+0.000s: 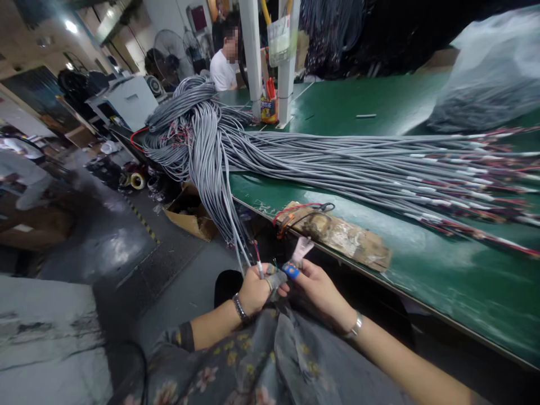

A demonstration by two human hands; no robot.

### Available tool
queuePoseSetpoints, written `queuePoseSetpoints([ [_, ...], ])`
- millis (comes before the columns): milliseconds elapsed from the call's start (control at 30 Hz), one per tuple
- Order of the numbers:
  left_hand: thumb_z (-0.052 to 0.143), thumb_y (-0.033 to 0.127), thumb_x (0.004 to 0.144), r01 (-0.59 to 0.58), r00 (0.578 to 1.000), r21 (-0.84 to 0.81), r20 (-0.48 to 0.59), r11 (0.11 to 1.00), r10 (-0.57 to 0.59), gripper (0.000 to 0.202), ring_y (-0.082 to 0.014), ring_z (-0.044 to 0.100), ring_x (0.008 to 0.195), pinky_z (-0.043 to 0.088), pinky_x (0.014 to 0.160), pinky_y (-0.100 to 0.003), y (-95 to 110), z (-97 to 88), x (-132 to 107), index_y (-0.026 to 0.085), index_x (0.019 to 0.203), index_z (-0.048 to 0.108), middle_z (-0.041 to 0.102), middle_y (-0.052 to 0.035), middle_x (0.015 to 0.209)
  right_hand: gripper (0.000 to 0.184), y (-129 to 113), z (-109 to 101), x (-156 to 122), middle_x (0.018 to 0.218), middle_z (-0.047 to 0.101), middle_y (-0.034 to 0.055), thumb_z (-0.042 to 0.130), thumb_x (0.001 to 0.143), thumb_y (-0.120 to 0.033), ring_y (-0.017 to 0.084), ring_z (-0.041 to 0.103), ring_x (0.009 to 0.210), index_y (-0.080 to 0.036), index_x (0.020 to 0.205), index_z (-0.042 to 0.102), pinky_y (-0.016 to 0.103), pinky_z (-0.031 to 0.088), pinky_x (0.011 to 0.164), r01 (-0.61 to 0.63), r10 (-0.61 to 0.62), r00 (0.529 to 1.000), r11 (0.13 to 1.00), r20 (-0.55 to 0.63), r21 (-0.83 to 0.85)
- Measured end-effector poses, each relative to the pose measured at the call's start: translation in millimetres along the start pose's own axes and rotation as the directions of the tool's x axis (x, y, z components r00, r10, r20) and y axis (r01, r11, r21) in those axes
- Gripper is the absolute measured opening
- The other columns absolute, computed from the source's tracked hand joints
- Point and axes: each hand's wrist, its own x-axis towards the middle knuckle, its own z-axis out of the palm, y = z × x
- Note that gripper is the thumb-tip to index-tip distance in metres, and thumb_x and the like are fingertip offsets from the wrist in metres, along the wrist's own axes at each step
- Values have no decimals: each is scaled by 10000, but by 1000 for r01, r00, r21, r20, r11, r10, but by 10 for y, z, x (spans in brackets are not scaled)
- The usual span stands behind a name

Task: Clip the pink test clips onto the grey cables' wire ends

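Observation:
Low in the middle of the head view, my left hand (255, 291) is closed around a grey cable (260, 269). The cable's white-banded end stands up from the fist, with red and blue wires fanning out at its tip. Grey wrapping covers some of the left fingers. My right hand (316, 286) is pinched close beside it, blue wrap on the thumb. A pale pink, flat, forked piece (302, 248) sticks up from the right fingers; its exact kind is unclear. The fingertips of both hands nearly meet, and what lies between them is too small to make out.
Many grey cables (320, 154) lie across the green table (447, 281), some hanging off its left end. A worn wooden board (341, 233) with red and black leads sits at the near edge. Behind are a white post (252, 56), a plastic bag (498, 67) and a seated person (223, 70).

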Motion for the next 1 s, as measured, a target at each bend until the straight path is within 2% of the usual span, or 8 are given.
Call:
queuePoseSetpoints([
  [100, 770, 569, 525, -7, 1000, 14, -18, 1000, 7, 473, -102, 519, 410, 385, 427, -202, -17, -4, 9, 144, 565, 565, 601, -29, 468, 469, 11, -5, 16, 481, 569, -34, 753, 599, -587, 125, 495, 451, -200, 700, 507, 249, 300, 465, -2, 2, 1000, 1000, 4, 21],
  [300, 804, 522, 505, -2, 988, 121, 153, 993, -17, 449, -111, 531, 442, 428, 478, -225, 1, -23, -14, 140, 550, 574, 584, -16, 467, 451, 56, -56, 13, 496, 571, -29, 775, 575, -564, 124, 489, 431, -199, 666, 526, 262, 325, 467, -7, 7, 1000, 998, 3, -66],
  [433, 780, 528, 540, -7, 995, 89, 96, 996, -1, 437, -105, 519, 424, 405, 459, -219, -17, -25, -6, 140, 541, 578, 590, -20, 472, 465, 11, -27, -13, 465, 555, -34, 765, 568, -586, 126, 482, 445, -203, 661, 517, 262, 323, 475, -9, 9, 1000, 1000, 2, -17],
  [600, 735, 556, 582, -46, 999, 22, 22, 999, 45, 453, -98, 492, 418, 373, 452, -210, -44, 1, 11, 142, 497, 571, 559, -22, 427, 516, 26, -15, -23, 445, 486, -59, 769, 512, -628, 72, 341, 423, -192, 616, 512, 234, 249, 443, -2, 0, 995, 1000, -101, -20],
  [767, 731, 536, 599, -81, 997, 15, -5, 997, 81, 438, -82, 462, 416, 346, 443, -201, -36, 1, -1, 136, 499, 583, 566, -23, 443, 497, 60, -52, -40, 459, 438, -74, 759, 537, -621, 71, 309, 440, -195, 617, 516, 232, 235, 440, -2, -2, 992, 999, -125, -33],
  [1000, 767, 508, 538, -14, 996, 36, 87, 999, 11, 415, -94, 495, 387, 400, 441, -215, -41, -12, -6, 149, 529, 561, 564, -2, 443, 466, -37, -69, -6, 629, 592, -15, 776, 552, -569, 118, 470, 559, -180, 725, 588, 264, 377, 544, 29, -34, 999, 988, -27, -154],
])
